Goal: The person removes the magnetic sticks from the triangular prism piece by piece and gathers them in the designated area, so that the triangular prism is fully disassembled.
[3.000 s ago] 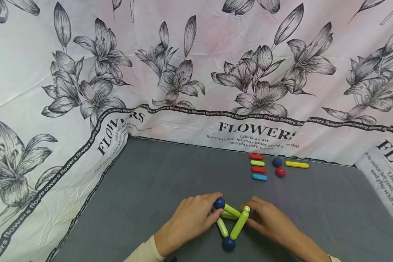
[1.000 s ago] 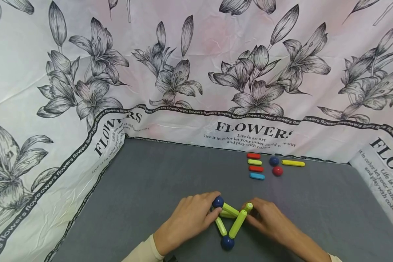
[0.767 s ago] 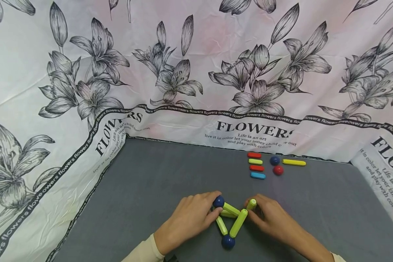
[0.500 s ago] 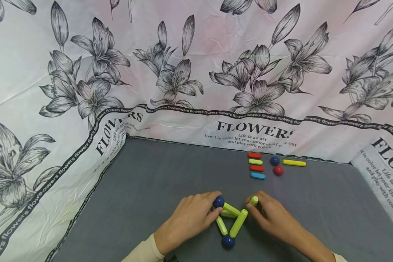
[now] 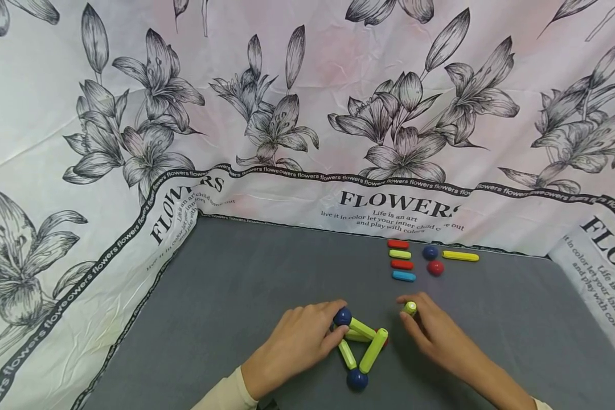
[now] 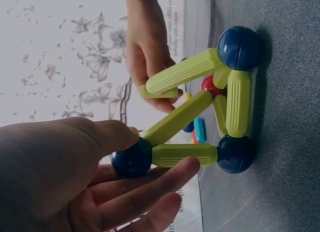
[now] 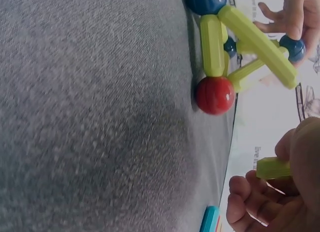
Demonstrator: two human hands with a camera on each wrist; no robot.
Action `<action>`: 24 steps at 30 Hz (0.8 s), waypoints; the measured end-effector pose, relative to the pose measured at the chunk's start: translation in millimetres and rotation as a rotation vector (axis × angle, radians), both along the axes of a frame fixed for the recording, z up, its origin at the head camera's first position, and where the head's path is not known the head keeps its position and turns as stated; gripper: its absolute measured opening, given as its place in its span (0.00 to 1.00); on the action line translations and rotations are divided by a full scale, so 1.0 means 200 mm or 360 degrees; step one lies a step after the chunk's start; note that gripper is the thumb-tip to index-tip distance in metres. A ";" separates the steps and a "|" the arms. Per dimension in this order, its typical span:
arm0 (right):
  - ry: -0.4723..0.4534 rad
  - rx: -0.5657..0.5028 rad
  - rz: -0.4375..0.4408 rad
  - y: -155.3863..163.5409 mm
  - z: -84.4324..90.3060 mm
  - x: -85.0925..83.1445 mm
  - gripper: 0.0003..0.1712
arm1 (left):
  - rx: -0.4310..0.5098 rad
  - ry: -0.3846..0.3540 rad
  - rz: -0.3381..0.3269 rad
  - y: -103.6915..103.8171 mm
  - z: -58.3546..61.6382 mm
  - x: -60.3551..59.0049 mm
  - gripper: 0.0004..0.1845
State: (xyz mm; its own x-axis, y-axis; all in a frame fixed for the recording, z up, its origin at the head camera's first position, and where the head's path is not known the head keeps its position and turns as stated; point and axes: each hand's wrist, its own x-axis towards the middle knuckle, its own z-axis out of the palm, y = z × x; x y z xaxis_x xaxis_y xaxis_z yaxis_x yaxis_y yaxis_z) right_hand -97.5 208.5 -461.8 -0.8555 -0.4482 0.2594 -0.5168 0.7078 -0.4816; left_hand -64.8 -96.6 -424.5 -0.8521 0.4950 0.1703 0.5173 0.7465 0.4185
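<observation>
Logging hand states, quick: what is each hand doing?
Left hand: grips the blue ball.
Right hand: pinches a green stick.

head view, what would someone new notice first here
Probably the small frame of lime-green rods and dark blue balls on the grey table, steadied by the left hand at its top ball. Beside it, the right hand pinches a loose green rod. Behind them, spare coloured rods and balls lie near the flower-printed cloth.
</observation>
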 end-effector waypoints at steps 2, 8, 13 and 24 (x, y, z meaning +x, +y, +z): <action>0.0008 0.0006 -0.0022 0.01 0.00 0.00 0.16 | 0.0004 0.0005 -0.0001 0.00 0.00 0.00 0.20; 0.0140 -0.0036 -0.0024 0.04 -0.01 -0.03 0.25 | 0.0022 0.0000 -0.0003 0.00 -0.01 0.00 0.19; 0.0227 -0.0044 -0.0051 0.07 -0.01 -0.06 0.28 | 0.0029 -0.0010 -0.0006 0.00 0.00 0.00 0.20; 0.0198 0.0153 -0.0222 0.12 -0.01 -0.12 0.16 | 0.0011 -0.0009 -0.0005 0.00 0.00 0.00 0.20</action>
